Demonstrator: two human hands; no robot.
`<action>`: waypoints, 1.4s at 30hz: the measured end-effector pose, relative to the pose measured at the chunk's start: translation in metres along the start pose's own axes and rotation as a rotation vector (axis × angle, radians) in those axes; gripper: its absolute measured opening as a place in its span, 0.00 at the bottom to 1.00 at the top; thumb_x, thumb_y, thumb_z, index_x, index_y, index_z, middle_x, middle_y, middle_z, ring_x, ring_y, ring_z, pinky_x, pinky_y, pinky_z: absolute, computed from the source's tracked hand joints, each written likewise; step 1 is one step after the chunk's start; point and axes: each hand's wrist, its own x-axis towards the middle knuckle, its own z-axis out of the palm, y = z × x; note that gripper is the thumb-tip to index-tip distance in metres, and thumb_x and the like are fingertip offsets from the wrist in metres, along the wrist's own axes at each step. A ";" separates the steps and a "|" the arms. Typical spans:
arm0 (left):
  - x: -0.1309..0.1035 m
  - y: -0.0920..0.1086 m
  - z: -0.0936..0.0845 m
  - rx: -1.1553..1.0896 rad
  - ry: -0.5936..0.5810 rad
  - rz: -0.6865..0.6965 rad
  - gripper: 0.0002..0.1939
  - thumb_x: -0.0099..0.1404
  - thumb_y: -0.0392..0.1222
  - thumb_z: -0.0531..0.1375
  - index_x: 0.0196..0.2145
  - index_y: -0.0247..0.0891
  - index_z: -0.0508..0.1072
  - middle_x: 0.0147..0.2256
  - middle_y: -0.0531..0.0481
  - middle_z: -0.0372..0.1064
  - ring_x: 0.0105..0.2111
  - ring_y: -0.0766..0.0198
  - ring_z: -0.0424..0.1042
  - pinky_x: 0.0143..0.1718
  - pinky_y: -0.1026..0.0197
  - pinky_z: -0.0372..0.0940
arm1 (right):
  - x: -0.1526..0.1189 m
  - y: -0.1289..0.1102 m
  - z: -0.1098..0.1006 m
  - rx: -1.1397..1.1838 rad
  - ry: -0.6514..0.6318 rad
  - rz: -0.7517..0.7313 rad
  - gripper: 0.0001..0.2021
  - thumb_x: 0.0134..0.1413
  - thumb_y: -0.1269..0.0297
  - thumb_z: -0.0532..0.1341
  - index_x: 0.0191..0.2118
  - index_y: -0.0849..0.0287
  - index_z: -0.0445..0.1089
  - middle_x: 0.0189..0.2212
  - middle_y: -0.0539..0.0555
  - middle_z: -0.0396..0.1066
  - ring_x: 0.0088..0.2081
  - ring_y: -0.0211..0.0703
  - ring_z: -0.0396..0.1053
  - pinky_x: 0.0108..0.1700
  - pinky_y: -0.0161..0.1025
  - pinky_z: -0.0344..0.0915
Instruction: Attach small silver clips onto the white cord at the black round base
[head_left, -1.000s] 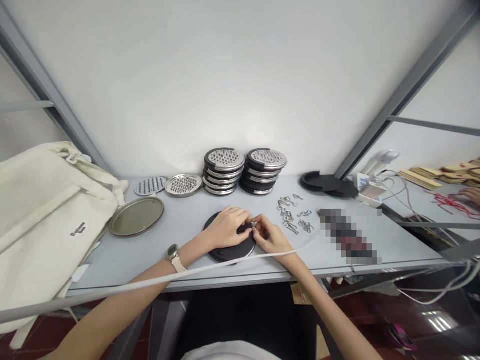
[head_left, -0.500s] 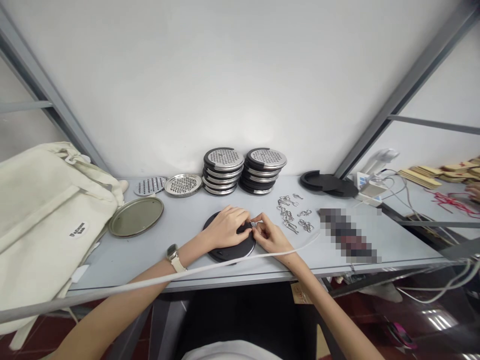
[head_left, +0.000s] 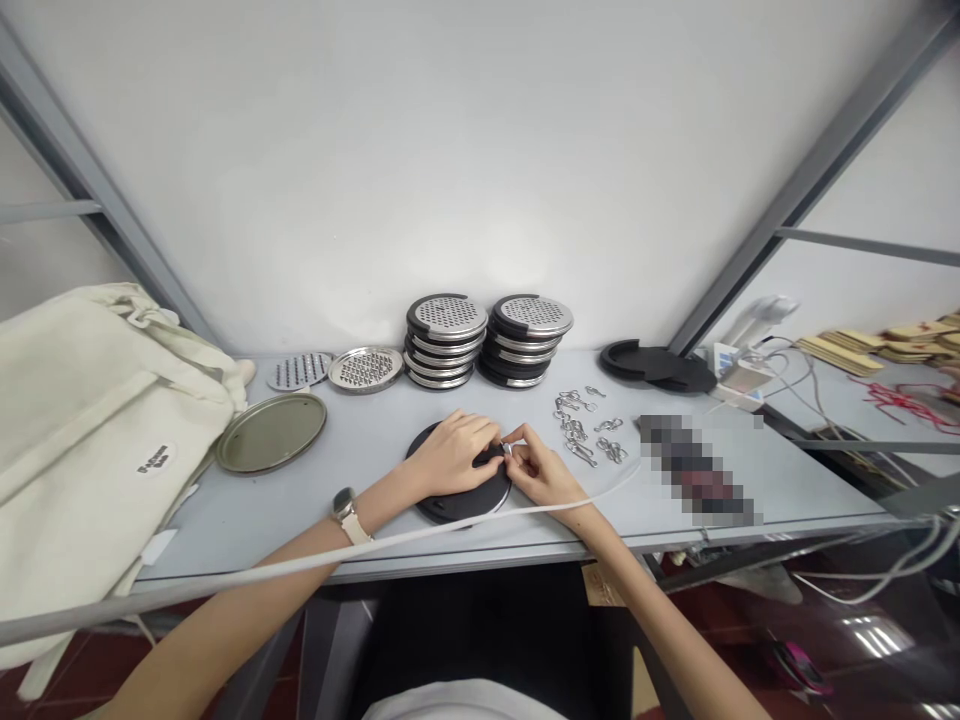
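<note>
A round black disc (head_left: 457,505) with a thin silvery edge lies on the table in front of me. My left hand (head_left: 459,452) rests across its top, thumb and fingers closed at its right rim. Right at that rim, my right hand (head_left: 538,468) pinches a small metal clasp (head_left: 507,449), mostly hidden by the fingers. To the right of my hands lie several loose metal clasps (head_left: 574,430). Behind them stand two stacks of round graters, a left stack (head_left: 448,340) and a right stack (head_left: 527,338), with black rims and perforated steel tops.
Left of the stacks are grater plates (head_left: 366,369) and an olive round lid (head_left: 271,432). A cream bag (head_left: 112,400) takes up the left end. Black holders (head_left: 657,367) and a power strip (head_left: 739,385) sit at right. A white cable (head_left: 420,532) crosses before my forearms.
Both hands stay at the disc's right rim. The metal piece at my right fingertips shows slightly more; otherwise there is hardly any movement.
</note>
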 end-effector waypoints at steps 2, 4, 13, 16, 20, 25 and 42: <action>0.000 0.000 0.000 0.000 -0.001 -0.001 0.04 0.62 0.39 0.56 0.34 0.38 0.63 0.31 0.52 0.66 0.34 0.62 0.66 0.41 0.58 0.56 | 0.000 0.001 0.000 0.002 -0.003 0.005 0.09 0.55 0.62 0.53 0.41 0.57 0.54 0.19 0.40 0.49 0.20 0.32 0.48 0.24 0.31 0.49; 0.000 0.000 0.000 0.003 -0.003 -0.002 0.03 0.62 0.39 0.55 0.34 0.38 0.63 0.31 0.52 0.66 0.34 0.61 0.66 0.40 0.58 0.56 | 0.000 0.002 0.000 0.001 -0.007 0.006 0.08 0.56 0.62 0.53 0.40 0.56 0.54 0.18 0.40 0.49 0.20 0.32 0.48 0.24 0.31 0.49; -0.001 -0.003 0.002 0.039 0.001 0.007 0.03 0.63 0.39 0.53 0.34 0.38 0.63 0.32 0.50 0.66 0.35 0.61 0.66 0.41 0.57 0.57 | 0.001 0.004 0.003 -0.031 0.076 -0.017 0.10 0.59 0.58 0.51 0.42 0.58 0.58 0.18 0.41 0.47 0.20 0.33 0.49 0.24 0.31 0.49; 0.000 -0.003 0.002 0.059 -0.002 0.018 0.03 0.64 0.39 0.52 0.34 0.37 0.63 0.32 0.50 0.65 0.35 0.61 0.66 0.41 0.58 0.57 | 0.002 0.003 0.003 -0.052 0.098 -0.027 0.13 0.60 0.57 0.50 0.45 0.59 0.59 0.19 0.43 0.52 0.21 0.34 0.54 0.26 0.32 0.53; -0.001 -0.003 0.001 0.055 -0.009 0.028 0.03 0.64 0.38 0.53 0.34 0.37 0.64 0.32 0.50 0.65 0.35 0.62 0.65 0.41 0.58 0.57 | 0.001 0.000 0.001 -0.081 0.073 -0.024 0.13 0.62 0.58 0.49 0.45 0.59 0.61 0.21 0.45 0.56 0.23 0.36 0.57 0.28 0.33 0.56; -0.001 -0.003 0.001 0.051 -0.014 0.021 0.04 0.63 0.40 0.54 0.34 0.37 0.65 0.33 0.50 0.66 0.36 0.61 0.66 0.42 0.57 0.56 | 0.001 -0.004 -0.001 -0.123 0.060 -0.029 0.11 0.61 0.60 0.48 0.42 0.58 0.63 0.24 0.48 0.62 0.23 0.36 0.58 0.28 0.33 0.57; -0.001 -0.001 0.000 0.072 -0.026 0.023 0.04 0.64 0.40 0.54 0.34 0.37 0.65 0.33 0.50 0.67 0.36 0.61 0.66 0.41 0.57 0.55 | -0.001 -0.006 0.000 -0.068 0.046 -0.030 0.08 0.55 0.65 0.53 0.41 0.58 0.59 0.20 0.42 0.51 0.21 0.33 0.51 0.26 0.32 0.52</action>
